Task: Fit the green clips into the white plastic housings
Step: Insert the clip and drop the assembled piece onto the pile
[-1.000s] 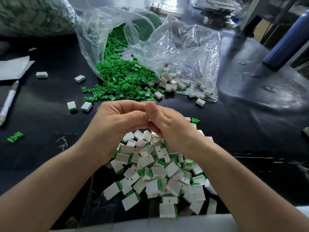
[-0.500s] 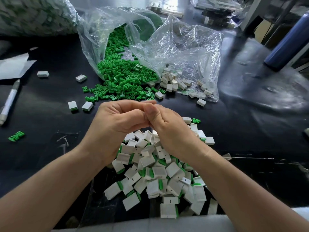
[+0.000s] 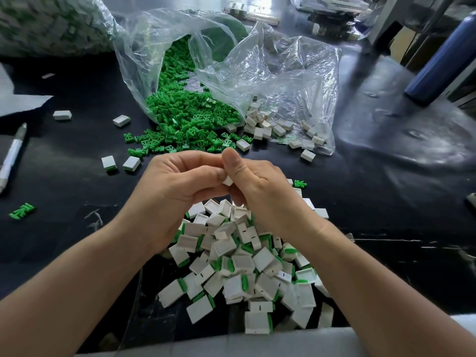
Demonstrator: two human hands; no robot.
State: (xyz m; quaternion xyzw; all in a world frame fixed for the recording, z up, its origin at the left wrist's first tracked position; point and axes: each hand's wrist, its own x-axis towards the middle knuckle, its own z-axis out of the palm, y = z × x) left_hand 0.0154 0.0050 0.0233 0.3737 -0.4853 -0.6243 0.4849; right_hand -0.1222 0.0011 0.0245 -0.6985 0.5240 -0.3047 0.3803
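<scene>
My left hand (image 3: 177, 181) and my right hand (image 3: 257, 184) meet at the middle of the view, fingers curled round one small white housing (image 3: 227, 180); only its corner shows between the thumbs. Any clip in it is hidden by my fingers. Under my wrists lies a heap of white housings with green clips fitted (image 3: 247, 264). Loose green clips (image 3: 190, 119) spill from a clear plastic bag (image 3: 144, 63) behind my hands. Empty white housings (image 3: 268, 127) lie in a second clear bag (image 3: 304, 81) to its right.
Stray housings (image 3: 121, 120) and a green clip (image 3: 22, 210) lie on the black table (image 3: 386, 202) at left, near a white pen (image 3: 11, 155). A blue bottle (image 3: 443, 55) stands far right. A large filled bag (image 3: 51, 21) sits far left.
Both hands have stayed together over the heap, shifting slightly. A corner of the white housing now shows between the thumbs.
</scene>
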